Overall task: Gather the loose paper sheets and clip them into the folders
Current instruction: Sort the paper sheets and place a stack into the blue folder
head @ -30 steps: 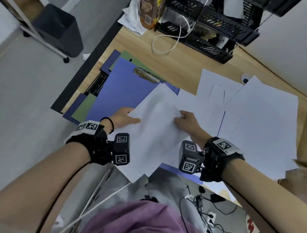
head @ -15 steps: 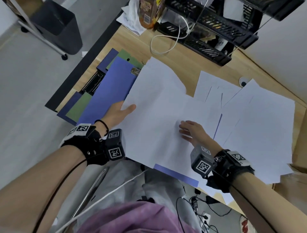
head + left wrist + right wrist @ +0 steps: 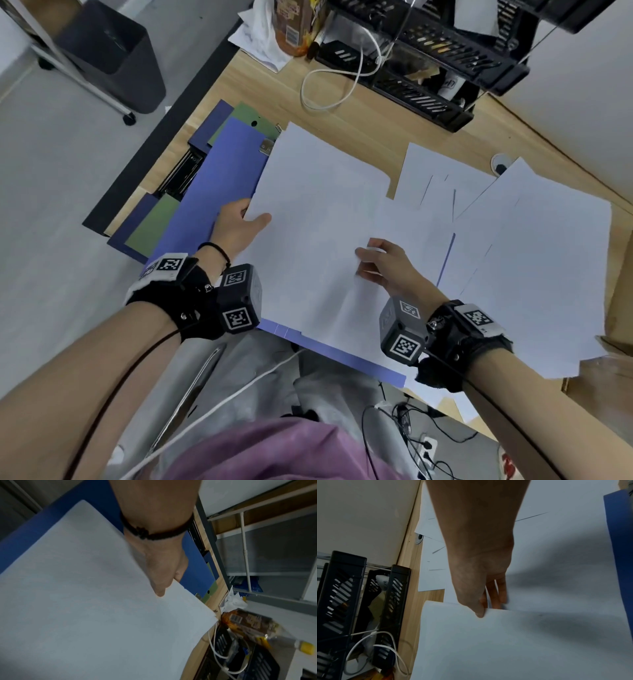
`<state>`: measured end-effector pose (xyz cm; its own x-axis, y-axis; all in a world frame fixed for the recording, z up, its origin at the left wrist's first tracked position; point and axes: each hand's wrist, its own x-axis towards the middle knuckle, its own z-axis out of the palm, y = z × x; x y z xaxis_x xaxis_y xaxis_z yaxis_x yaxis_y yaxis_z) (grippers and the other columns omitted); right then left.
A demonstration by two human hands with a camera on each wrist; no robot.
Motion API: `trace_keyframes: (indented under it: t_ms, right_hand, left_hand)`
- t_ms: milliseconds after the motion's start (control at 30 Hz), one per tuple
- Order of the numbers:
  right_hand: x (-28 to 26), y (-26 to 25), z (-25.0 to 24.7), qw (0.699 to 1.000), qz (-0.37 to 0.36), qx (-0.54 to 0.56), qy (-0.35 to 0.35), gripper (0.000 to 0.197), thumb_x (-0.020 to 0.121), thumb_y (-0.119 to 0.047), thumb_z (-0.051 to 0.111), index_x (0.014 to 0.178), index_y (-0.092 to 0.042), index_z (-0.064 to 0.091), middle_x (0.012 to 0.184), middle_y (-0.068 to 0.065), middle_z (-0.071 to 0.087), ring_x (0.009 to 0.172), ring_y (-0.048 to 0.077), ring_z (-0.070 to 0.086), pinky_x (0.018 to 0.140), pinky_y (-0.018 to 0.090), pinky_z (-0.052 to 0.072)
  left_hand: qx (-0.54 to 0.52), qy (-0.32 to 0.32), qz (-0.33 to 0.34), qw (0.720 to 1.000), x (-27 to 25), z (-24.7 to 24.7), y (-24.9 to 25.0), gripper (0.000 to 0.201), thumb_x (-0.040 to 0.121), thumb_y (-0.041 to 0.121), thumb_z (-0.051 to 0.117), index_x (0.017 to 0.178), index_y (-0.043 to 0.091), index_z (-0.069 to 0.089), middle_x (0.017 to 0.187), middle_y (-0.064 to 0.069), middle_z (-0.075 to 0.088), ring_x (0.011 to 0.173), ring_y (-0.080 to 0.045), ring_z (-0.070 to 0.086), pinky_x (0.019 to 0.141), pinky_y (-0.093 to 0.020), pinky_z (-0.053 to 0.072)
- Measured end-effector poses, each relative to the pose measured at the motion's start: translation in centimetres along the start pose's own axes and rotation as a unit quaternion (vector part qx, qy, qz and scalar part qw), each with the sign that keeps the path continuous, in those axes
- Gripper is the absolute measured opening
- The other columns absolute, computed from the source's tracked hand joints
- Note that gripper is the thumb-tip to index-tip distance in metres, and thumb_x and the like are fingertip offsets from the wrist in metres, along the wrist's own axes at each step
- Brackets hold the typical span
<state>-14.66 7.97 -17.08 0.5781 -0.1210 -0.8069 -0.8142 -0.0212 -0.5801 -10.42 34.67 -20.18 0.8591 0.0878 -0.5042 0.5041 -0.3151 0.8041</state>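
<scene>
A stack of white paper sheets [image 3: 318, 219] lies over the open blue folder [image 3: 219, 192], and its top corner covers most of the metal clip [image 3: 266, 146]. My left hand [image 3: 250, 221] pinches the stack's left edge, thumb on top and fingers underneath; the left wrist view shows the same grip [image 3: 161, 582] on the sheets [image 3: 85, 601]. My right hand [image 3: 368, 262] is over the middle of the paper. In the right wrist view its thumb [image 3: 479, 613] presses on a sheet's edge [image 3: 505, 649] with the fingers tucked under. More loose sheets [image 3: 531, 257] fan out to the right.
Green and dark blue folders [image 3: 154, 229] lie under the blue one near the desk's left edge. Black organiser trays [image 3: 428, 68], a white cable [image 3: 329, 89] and a snack bag [image 3: 294, 24] stand at the back. A dark bin [image 3: 113, 54] sits on the floor to the left.
The sheets have swung from a tilt near my body to lying further away over the blue folder, now covering its clip. Both hands moved with them, the right hand lower and rightward.
</scene>
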Motion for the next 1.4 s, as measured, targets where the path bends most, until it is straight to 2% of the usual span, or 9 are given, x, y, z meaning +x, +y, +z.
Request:
trace_keyframes:
  t_ms: [167, 300, 367, 467, 567, 800, 1133, 1267, 1400]
  right_hand:
    - [0.3, 0.0, 0.5, 0.999, -0.003, 0.002, -0.033, 0.014, 0.09, 0.0, 0.059, 0.087, -0.014, 0.057, 0.073, 0.006, 0.063, 0.06, 0.016, 0.064, 0.083, 0.034, 0.057]
    - [0.9, 0.8, 1.0, 0.999, 0.008, 0.026, -0.043, 0.011, 0.091, -0.003, 0.059, 0.096, -0.013, 0.057, 0.08, 0.007, 0.065, 0.063, 0.015, 0.067, 0.071, 0.027, 0.058]
    - [1.0, 1.3, 0.5, 0.997, 0.01, 0.064, -0.043, 0.011, 0.094, -0.008, 0.058, 0.104, -0.014, 0.057, 0.086, 0.004, 0.066, 0.068, 0.016, 0.068, 0.071, 0.027, 0.057]
    - [0.9, 1.9, -1.2, 0.994, 0.0, 0.103, -0.043, 0.012, 0.097, -0.013, 0.054, 0.109, -0.015, 0.057, 0.096, 0.002, 0.07, 0.076, 0.019, 0.067, 0.076, 0.029, 0.055]
    - [0.5, 2.6, -4.3, 0.993, -0.008, 0.119, -0.013, 0.016, 0.098, -0.015, 0.051, 0.113, -0.013, 0.058, 0.103, 0.004, 0.07, 0.081, 0.021, 0.066, 0.08, 0.032, 0.054]
    - [-1.7, 6.3, -15.4, 0.978, -0.004, 0.19, 0.092, 0.017, 0.1, -0.014, 0.047, 0.112, -0.01, 0.059, 0.097, 0.007, 0.07, 0.079, 0.022, 0.064, 0.082, 0.035, 0.054]
    - [-0.3, 9.5, -21.6, 0.948, 0.019, 0.29, 0.126, 0.014, 0.099, -0.02, 0.052, 0.099, -0.011, 0.063, 0.084, 0.005, 0.074, 0.062, 0.023, 0.072, 0.058, 0.03, 0.058]
    - [1.1, 7.2, -21.0, 0.967, 0.014, 0.225, 0.118, 0.026, 0.097, -0.032, 0.054, 0.092, -0.009, 0.065, 0.075, 0.005, 0.073, 0.052, 0.023, 0.067, 0.053, 0.03, 0.054]
    - [2.3, 6.3, -22.2, 0.969, -0.039, 0.183, 0.161, 0.01, 0.092, -0.02, 0.058, 0.09, -0.012, 0.063, 0.073, 0.005, 0.069, 0.05, 0.019, 0.061, 0.044, 0.024, 0.044]
  left_hand:
    - [0.153, 0.168, 0.038, 0.973, -0.2, 1.4, 0.8, 0.028, 0.08, 0.024, 0.065, 0.104, 0.014, 0.053, 0.103, -0.004, 0.059, 0.096, -0.029, 0.053, 0.082, -0.043, 0.046]
    - [0.27, 0.237, 0.092, 0.928, -0.5, 3.4, 3.8, 0.048, 0.072, 0.015, 0.064, 0.117, 0.018, 0.049, 0.122, -0.007, 0.044, 0.113, -0.03, 0.041, 0.088, -0.041, 0.033]
    - [0.274, 0.182, 0.137, 0.934, -0.4, 4.7, 4.7, 0.044, 0.074, 0.011, 0.062, 0.115, 0.02, 0.051, 0.118, -0.005, 0.044, 0.109, -0.026, 0.044, 0.086, -0.039, 0.037]
    - [0.188, -0.054, 0.123, 0.973, -0.1, 7.4, 5.9, 0.024, 0.082, 0.008, 0.054, 0.102, 0.02, 0.058, 0.092, 0.005, 0.053, 0.082, -0.016, 0.054, 0.073, -0.03, 0.047]
    - [0.223, -0.224, 0.121, 0.941, -0.5, 11.7, 7.4, 0.015, 0.088, 0.015, 0.053, 0.098, 0.021, 0.063, 0.08, 0.015, 0.056, 0.075, -0.007, 0.054, 0.066, -0.018, 0.042]
    - [0.236, -0.388, 0.034, 0.89, -2.9, 23.8, 9.2, 0.009, 0.091, 0.023, 0.057, 0.096, 0.018, 0.063, 0.084, -0.001, 0.065, 0.063, -0.014, 0.058, 0.06, -0.021, 0.048]
    - [0.33, -0.331, -0.036, 0.883, -2.4, 30.4, 10.1, 0.044, 0.084, 0.051, 0.06, 0.085, 0.008, 0.065, 0.067, -0.001, 0.074, 0.059, -0.024, 0.07, 0.069, -0.034, 0.058]
    - [0.354, -0.302, -0.079, 0.882, -2.2, 30.7, 11.3, 0.048, 0.091, 0.048, 0.046, 0.078, 0.007, 0.067, 0.068, -0.005, 0.074, 0.057, -0.022, 0.069, 0.048, -0.02, 0.043]
    - [0.361, -0.272, -0.086, 0.888, -2.3, 31.0, 10.9, 0.058, 0.09, 0.056, 0.043, 0.078, 0.006, 0.071, 0.066, -0.003, 0.074, 0.06, -0.021, 0.071, 0.064, -0.027, 0.051]
